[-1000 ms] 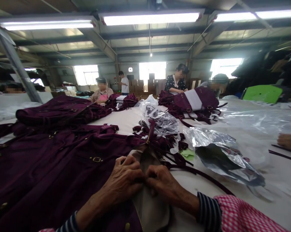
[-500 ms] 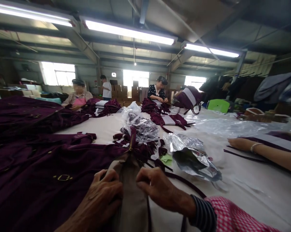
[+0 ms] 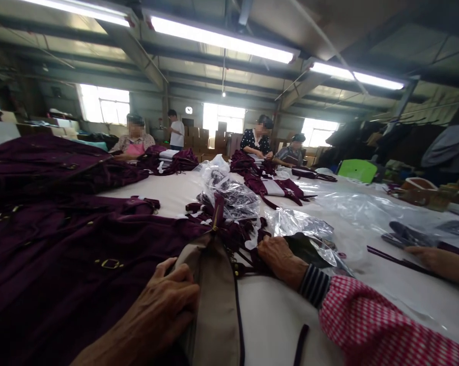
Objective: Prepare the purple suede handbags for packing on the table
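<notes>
A purple bag (image 3: 138,249) lies across the left and front of the table, its zipped opening spread to show a grey-brown lining (image 3: 216,305). At the near side of that opening, my left hand (image 3: 170,300) is closed on the bag's edge, fingers curled over the lining. My right hand (image 3: 281,259) is at a heap of purple straps (image 3: 245,234) with white tags, just beyond the bag on the right. Its fingers are curled in and closed; the tips are hidden among the straps, so what they hold cannot be made out.
Clear plastic packaging (image 3: 302,221) lies beyond my right hand. More purple bags (image 3: 275,188) are stacked across the table. At right, a co-worker's hand (image 3: 428,256) is by dark straps and wrapped items. Other people sit or stand behind the table, near a green chair back (image 3: 357,170).
My right hand has left the lining's edge and moved forward and right to the strap heap. My left hand stays on the bag. The far co-worker's raised bag is now down.
</notes>
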A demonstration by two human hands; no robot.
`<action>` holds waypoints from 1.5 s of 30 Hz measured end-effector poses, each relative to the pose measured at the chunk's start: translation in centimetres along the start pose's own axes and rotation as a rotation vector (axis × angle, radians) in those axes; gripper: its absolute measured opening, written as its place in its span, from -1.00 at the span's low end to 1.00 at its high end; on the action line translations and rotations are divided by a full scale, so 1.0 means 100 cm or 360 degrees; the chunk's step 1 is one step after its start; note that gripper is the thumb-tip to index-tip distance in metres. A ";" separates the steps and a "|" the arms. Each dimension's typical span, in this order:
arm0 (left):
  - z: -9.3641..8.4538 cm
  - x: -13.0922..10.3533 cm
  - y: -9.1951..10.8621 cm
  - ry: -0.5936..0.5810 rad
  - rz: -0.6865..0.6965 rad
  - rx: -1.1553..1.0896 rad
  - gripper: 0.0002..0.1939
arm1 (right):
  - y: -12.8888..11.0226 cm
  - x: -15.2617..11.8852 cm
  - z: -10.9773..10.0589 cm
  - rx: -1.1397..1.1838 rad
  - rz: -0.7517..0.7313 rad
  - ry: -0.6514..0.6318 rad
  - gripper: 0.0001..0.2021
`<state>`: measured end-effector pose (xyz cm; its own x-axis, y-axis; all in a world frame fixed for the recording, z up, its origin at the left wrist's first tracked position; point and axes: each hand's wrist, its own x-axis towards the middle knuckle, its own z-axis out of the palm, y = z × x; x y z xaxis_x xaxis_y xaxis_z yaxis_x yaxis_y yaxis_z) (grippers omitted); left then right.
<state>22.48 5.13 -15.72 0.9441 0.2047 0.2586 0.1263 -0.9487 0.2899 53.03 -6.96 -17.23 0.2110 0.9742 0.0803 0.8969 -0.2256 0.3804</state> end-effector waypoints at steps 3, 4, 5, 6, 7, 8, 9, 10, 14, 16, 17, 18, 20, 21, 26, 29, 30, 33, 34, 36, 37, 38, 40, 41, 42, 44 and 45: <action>0.001 0.000 0.002 0.0026 -0.0009 -0.0032 -0.81 | 0.004 -0.006 0.003 -0.0013 0.0022 0.0011 -0.77; 0.001 0.000 0.002 0.0026 -0.0003 -0.0038 -0.81 | 0.006 -0.008 0.003 -0.0011 0.0033 0.0018 -0.76; 0.001 0.000 0.003 0.0031 0.0002 -0.0036 -0.80 | 0.008 -0.010 0.001 -0.0007 0.0049 0.0026 -0.75; 0.001 -0.001 0.003 0.0037 0.0008 -0.0028 -0.80 | 0.009 -0.011 0.000 -0.0002 0.0070 0.0037 -0.75; 0.001 -0.001 0.003 0.0046 0.0011 -0.0015 -0.80 | 0.011 -0.013 -0.002 0.0003 0.0095 0.0049 -0.75; 0.001 -0.002 0.003 0.0057 0.0017 0.0000 -0.79 | 0.012 -0.014 -0.004 0.0011 0.0122 0.0061 -0.75; 0.001 -0.003 0.002 0.0072 0.0023 0.0017 -0.79 | 0.013 -0.016 -0.005 0.0020 0.0150 0.0072 -0.76; 0.001 -0.003 0.002 0.0080 0.0029 0.0032 -0.79 | 0.013 -0.017 -0.006 0.0032 0.0176 0.0084 -0.78; 0.001 -0.003 0.001 0.0054 0.0053 0.0053 -0.79 | 0.015 -0.020 -0.004 0.0094 0.0238 0.0128 -0.79; 0.001 -0.003 0.001 0.0055 0.0051 0.0074 -0.79 | 0.015 -0.021 -0.002 0.0127 0.0250 0.0138 -0.79; 0.001 -0.003 0.002 0.0058 0.0052 0.0085 -0.79 | 0.015 -0.021 -0.001 0.0145 0.0250 0.0139 -0.80; 0.000 -0.003 0.002 0.0059 0.0056 0.0096 -0.79 | 0.016 -0.022 -0.001 0.0165 0.0241 0.0136 -0.80; -0.001 -0.003 0.003 0.0064 0.0077 0.0108 -0.80 | 0.019 -0.024 -0.002 0.0209 0.0203 0.0122 -0.79; -0.001 -0.003 0.004 0.0073 0.0089 0.0112 -0.80 | 0.021 -0.026 -0.004 0.0238 0.0186 0.0121 -0.79; 0.000 -0.004 0.006 0.0102 0.0102 0.0135 -0.82 | 0.014 -0.044 -0.032 0.0677 0.0118 0.0441 -0.76; -0.002 -0.003 0.010 0.0041 0.0125 0.0259 -0.83 | -0.016 -0.048 -0.060 0.1334 0.0057 0.0663 -0.80; -0.004 -0.001 0.012 -0.0007 0.0142 0.0326 -0.81 | -0.030 -0.045 -0.067 0.1606 0.0045 0.0640 -0.82; -0.012 0.003 0.020 -0.0116 0.0217 0.0522 -0.78 | -0.077 -0.028 -0.075 0.2321 0.0051 0.0342 -0.92; -0.014 0.004 0.023 -0.0134 0.0256 0.0568 -0.78 | -0.091 -0.020 -0.072 0.2465 0.0089 0.0257 -0.96; -0.019 0.006 0.026 -0.0171 0.0323 0.0629 -0.78 | -0.113 -0.005 -0.061 0.2610 0.0214 0.0135 -0.91; -0.022 0.007 0.027 -0.0188 0.0344 0.0653 -0.78 | -0.120 0.002 -0.054 0.2639 0.0278 0.0091 -0.87; -0.024 0.007 0.028 -0.0206 0.0358 0.0674 -0.77 | -0.124 0.007 -0.047 0.2659 0.0323 0.0051 -0.83; -0.027 0.007 0.028 -0.0230 0.0386 0.0711 -0.76 | -0.126 0.012 -0.036 0.2701 0.0347 -0.0011 -0.80; -0.028 0.006 0.027 -0.0233 0.0401 0.0725 -0.76 | -0.125 0.013 -0.032 0.2725 0.0339 -0.0035 -0.81; -0.028 0.006 0.027 -0.0224 0.0421 0.0729 -0.76 | -0.124 0.014 -0.031 0.2743 0.0332 -0.0065 -0.82; -0.028 0.005 0.027 -0.0165 0.0466 0.0700 -0.77 | -0.122 0.014 -0.031 0.2767 0.0324 -0.0113 -0.84; -0.028 0.005 0.027 -0.0115 0.0492 0.0668 -0.78 | -0.121 0.015 -0.032 0.2772 0.0333 -0.0120 -0.84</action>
<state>22.41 3.34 -12.27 0.9733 -0.1033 0.2049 -0.0644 -0.9800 -0.1881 41.21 -2.76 -18.79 0.3378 0.9390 -0.0637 0.1783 -0.1304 -0.9753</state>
